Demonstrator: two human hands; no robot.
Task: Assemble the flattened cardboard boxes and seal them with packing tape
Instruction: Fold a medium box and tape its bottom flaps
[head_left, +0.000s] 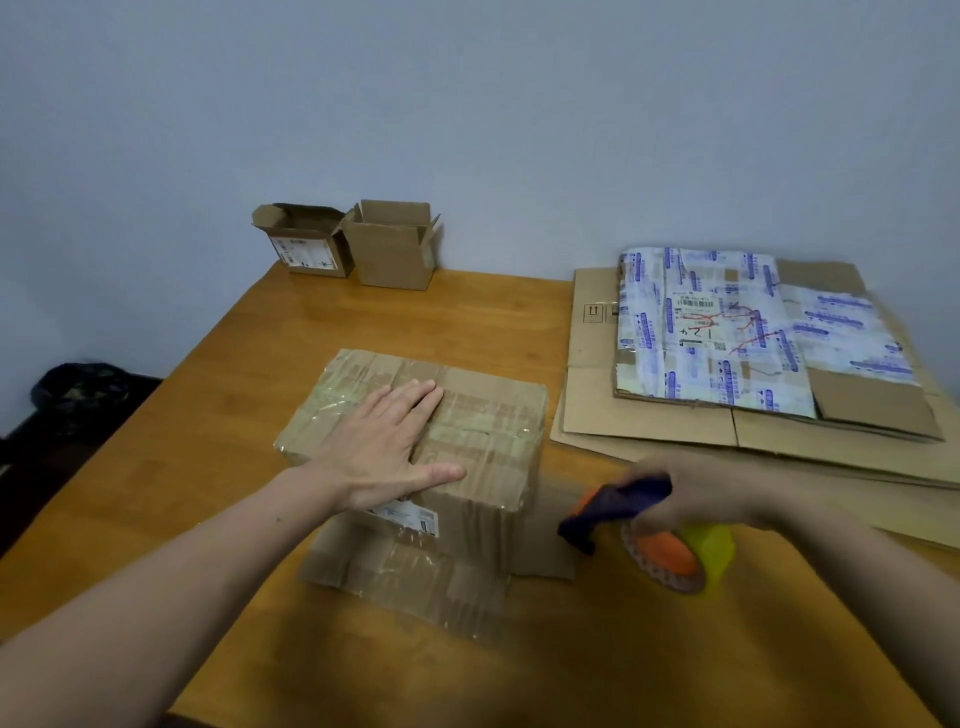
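Note:
A brown cardboard box (483, 431), covered in old clear tape, stands in the middle of the wooden table (218, 395) with its top flaps closed. My left hand (387, 447) lies flat on the box top, fingers straight. To the right of the box my right hand (711, 493) grips a tape dispenser (649, 525) with a dark blue handle, an orange hub and a yellowish tape roll. The dispenser is low over the table, apart from the box. Flattened cardboard boxes (727, 364) lie stacked at the right.
Two small open cardboard boxes (306, 239) (392, 244) stand at the table's far edge against the pale wall. A dark bag (78, 389) sits on the floor at the left. The flattened stack's top sheet bears blue-printed tape and a shipping label.

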